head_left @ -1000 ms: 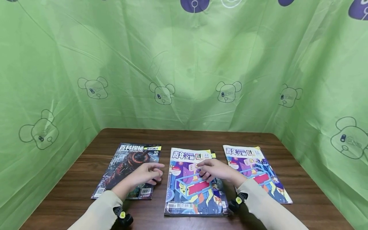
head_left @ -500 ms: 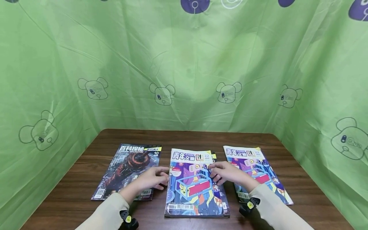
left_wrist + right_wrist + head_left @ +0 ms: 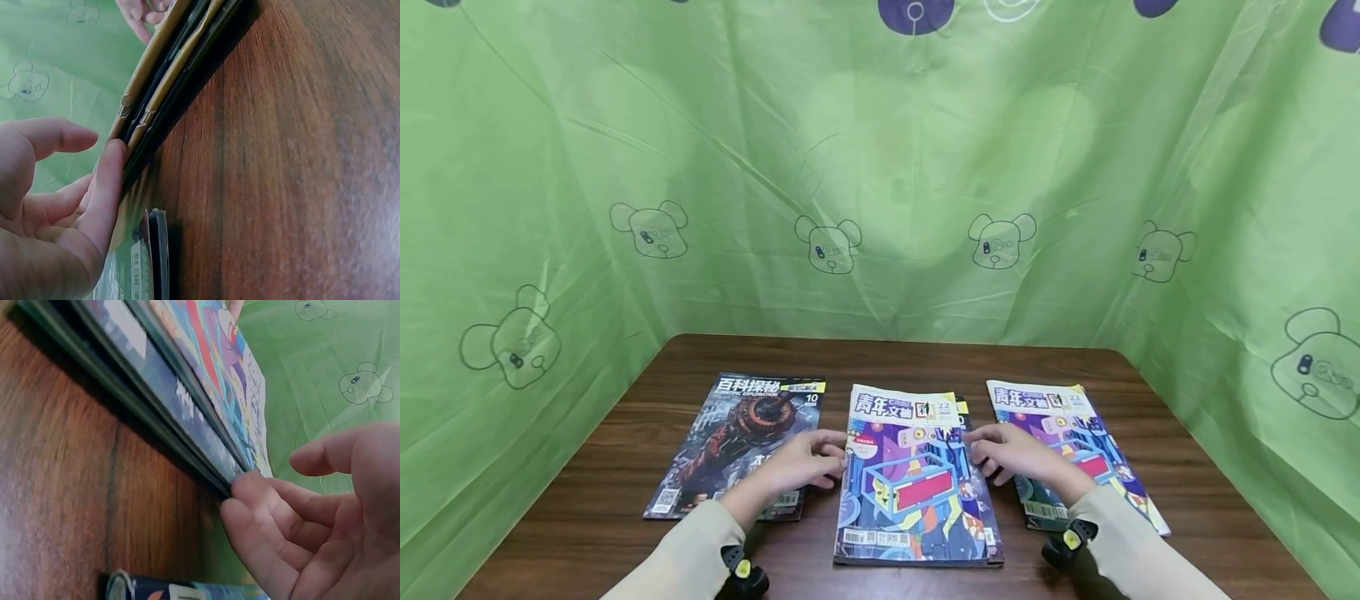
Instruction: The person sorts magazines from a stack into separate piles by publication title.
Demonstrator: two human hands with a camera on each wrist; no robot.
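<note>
A stack of magazines (image 3: 898, 467) lies mid-table, a purple and blue cover with a white title strip on top. A darker magazine (image 3: 987, 510) sticks out beneath it on the right. My left hand (image 3: 808, 460) is at the stack's left side, fingertips against the spines (image 3: 156, 81) in the left wrist view, thumb held apart. On the opposite side, my right hand (image 3: 1017, 454) has its fingertips at the page edges (image 3: 187, 419), its thumb also apart. Both hands have loosely bent fingers, and neither grips the stack.
To the left lies a dark magazine (image 3: 737, 442) with a red machine on its cover, partly under my left forearm. At right, a purple-covered magazine (image 3: 1075, 425) overlaps a dark one (image 3: 1037, 512). A green curtain (image 3: 880, 167) surrounds the brown wooden table (image 3: 895, 358).
My right hand has moved right, from over the middle stack to its right side. My left hand has moved right and slightly down to the stack's left edge. The magazines keep their places.
</note>
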